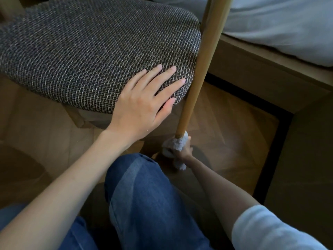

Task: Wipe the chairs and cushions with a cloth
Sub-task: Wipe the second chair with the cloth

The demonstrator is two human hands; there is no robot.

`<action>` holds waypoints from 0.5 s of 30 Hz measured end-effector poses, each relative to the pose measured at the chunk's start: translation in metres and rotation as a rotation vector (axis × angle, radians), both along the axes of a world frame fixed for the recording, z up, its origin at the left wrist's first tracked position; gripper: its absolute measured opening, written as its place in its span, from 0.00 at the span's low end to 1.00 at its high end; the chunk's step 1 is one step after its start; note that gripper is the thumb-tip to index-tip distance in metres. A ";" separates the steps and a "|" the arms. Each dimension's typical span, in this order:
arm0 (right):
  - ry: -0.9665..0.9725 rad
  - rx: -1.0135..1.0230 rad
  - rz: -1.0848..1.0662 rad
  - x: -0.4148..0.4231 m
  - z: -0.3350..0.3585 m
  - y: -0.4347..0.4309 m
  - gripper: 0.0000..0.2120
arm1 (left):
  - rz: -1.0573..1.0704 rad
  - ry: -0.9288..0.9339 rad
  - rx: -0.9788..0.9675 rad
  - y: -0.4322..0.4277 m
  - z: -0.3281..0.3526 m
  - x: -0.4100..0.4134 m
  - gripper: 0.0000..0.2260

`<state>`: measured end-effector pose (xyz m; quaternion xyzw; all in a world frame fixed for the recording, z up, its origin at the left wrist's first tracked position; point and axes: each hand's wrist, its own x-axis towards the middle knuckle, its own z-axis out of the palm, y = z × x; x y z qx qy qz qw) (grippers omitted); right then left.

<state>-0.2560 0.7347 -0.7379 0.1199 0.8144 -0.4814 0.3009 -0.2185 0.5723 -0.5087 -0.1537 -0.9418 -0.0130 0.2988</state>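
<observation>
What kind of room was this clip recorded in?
Probably a bedroom: pale bedding lies on a wooden bed platform, beside a cushioned chair on herringbone wood flooring.

We see soft, muted daylight and soft-edged shadows. It is brightest on the left hand point(142, 105) and on the bedding point(270, 24) at 1 o'clock; the cushion point(90, 51) weave is crisp. Toward 5 o'clock the floor point(225, 123) sinks into shade, where the right hand point(184, 150) and cloth point(175, 143) look dark and smeared. The wide lens bows the chair leg point(203, 65).
</observation>
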 end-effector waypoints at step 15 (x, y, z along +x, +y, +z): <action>0.948 -0.056 -0.236 -0.027 0.115 -0.010 0.31 | -0.004 -0.074 -0.001 0.001 0.008 0.001 0.19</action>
